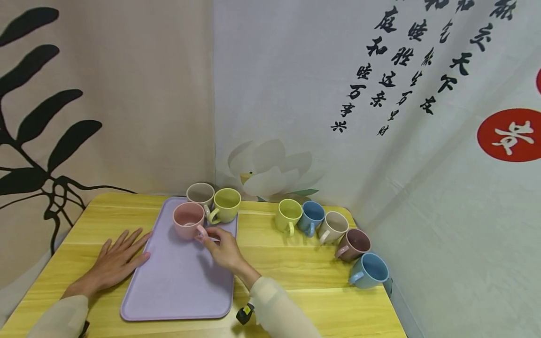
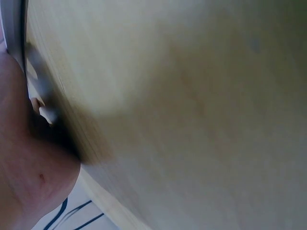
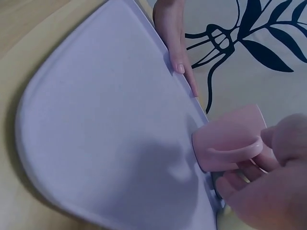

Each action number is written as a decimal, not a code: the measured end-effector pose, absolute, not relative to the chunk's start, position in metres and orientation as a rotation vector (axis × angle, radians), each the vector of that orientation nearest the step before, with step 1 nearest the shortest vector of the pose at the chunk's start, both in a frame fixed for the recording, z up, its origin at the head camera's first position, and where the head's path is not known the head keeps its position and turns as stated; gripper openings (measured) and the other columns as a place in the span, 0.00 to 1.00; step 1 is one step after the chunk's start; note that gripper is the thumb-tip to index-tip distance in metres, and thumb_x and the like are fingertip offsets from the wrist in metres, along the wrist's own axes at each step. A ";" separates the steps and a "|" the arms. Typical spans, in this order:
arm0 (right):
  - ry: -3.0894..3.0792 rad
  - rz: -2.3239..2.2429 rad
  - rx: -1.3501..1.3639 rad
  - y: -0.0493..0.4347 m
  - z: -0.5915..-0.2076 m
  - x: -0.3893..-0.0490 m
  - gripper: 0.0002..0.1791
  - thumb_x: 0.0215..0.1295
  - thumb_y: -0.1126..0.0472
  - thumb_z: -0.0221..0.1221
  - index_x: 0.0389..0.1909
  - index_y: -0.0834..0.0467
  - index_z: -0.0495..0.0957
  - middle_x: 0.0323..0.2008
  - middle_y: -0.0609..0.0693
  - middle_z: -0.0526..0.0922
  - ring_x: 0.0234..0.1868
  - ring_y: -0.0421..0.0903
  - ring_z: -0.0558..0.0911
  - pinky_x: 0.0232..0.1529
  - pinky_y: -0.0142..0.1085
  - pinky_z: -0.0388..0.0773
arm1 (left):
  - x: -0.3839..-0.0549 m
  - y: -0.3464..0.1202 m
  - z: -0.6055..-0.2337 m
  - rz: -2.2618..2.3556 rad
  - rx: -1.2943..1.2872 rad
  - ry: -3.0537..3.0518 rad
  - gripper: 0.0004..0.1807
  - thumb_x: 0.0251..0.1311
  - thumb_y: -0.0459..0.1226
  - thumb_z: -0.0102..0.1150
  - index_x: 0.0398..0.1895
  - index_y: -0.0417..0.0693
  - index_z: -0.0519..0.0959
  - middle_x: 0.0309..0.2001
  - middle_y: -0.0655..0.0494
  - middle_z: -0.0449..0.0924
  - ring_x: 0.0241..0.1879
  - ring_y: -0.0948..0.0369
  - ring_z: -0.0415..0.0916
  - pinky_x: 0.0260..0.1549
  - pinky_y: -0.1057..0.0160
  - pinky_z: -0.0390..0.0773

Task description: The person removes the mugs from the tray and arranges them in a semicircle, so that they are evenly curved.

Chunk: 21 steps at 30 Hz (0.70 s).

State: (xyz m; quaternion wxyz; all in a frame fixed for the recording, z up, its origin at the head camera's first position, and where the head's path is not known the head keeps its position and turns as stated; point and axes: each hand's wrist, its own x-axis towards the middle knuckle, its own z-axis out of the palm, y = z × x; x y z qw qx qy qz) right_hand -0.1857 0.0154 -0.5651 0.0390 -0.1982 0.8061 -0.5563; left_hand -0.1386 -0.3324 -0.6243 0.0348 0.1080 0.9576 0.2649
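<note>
My right hand (image 1: 226, 249) pinches the handle of a pink mug (image 1: 185, 227) between thumb and fingers. The mug stands upright on the far part of a lilac tray (image 1: 179, 286), and the right wrist view shows its base at the tray surface. Just behind it on the tray are a beige mug (image 1: 195, 199) and a yellow-green mug (image 1: 230, 212). With fingers spread, my left hand (image 1: 114, 264) rests on the table, its thumb and fingertips at the tray's left rim. In the left wrist view, only part of the hand shows, beside blurred wood.
Right of the tray, a curved row of mugs lines the wooden table (image 1: 291, 272): yellow-green (image 1: 285, 220), blue (image 1: 308, 221), beige (image 1: 328, 231), dark mauve (image 1: 348, 251) and light blue (image 1: 364, 278). A printed curtain (image 1: 270, 94) hangs along the table's back edge.
</note>
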 end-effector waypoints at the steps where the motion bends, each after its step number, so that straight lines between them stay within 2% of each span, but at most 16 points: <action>1: 2.470 -1.706 -0.605 0.015 -0.565 -0.186 0.14 0.84 0.66 0.62 0.62 0.69 0.85 0.60 0.65 0.92 0.67 0.57 0.91 0.67 0.35 0.88 | -0.139 -0.332 -0.624 0.814 0.330 2.944 0.41 0.88 0.60 0.47 0.95 0.62 0.51 0.93 0.32 0.44 0.90 0.22 0.34 0.78 0.12 0.28; 8: 2.479 -1.687 -0.574 0.009 -0.565 -0.191 0.14 0.85 0.66 0.60 0.58 0.70 0.87 0.53 0.66 0.95 0.57 0.58 0.95 0.58 0.30 0.88 | -0.139 -0.332 -0.624 0.805 0.323 2.941 0.41 0.88 0.60 0.46 0.95 0.61 0.51 0.93 0.32 0.44 0.90 0.22 0.34 0.78 0.11 0.28; 12: 2.461 -1.687 -0.521 0.005 -0.566 -0.194 0.13 0.85 0.66 0.61 0.58 0.71 0.87 0.52 0.65 0.95 0.56 0.59 0.95 0.53 0.25 0.85 | -0.139 -0.333 -0.625 0.806 0.323 2.941 0.41 0.88 0.60 0.47 0.95 0.61 0.51 0.93 0.32 0.45 0.90 0.23 0.33 0.78 0.12 0.28; 16: 2.454 -1.683 -0.477 0.003 -0.566 -0.195 0.12 0.84 0.66 0.63 0.56 0.70 0.89 0.50 0.62 0.96 0.54 0.52 0.96 0.52 0.23 0.84 | -0.140 -0.334 -0.627 0.803 0.323 2.942 0.41 0.88 0.61 0.46 0.95 0.62 0.50 0.93 0.32 0.44 0.90 0.23 0.33 0.78 0.12 0.27; 21: 2.397 -1.742 -0.398 0.000 -0.566 -0.193 0.09 0.81 0.68 0.65 0.50 0.69 0.90 0.47 0.63 0.96 0.47 0.44 0.95 0.44 0.21 0.83 | -0.140 -0.334 -0.627 0.801 0.328 2.941 0.41 0.88 0.60 0.46 0.95 0.63 0.50 0.93 0.32 0.44 0.90 0.23 0.33 0.78 0.12 0.28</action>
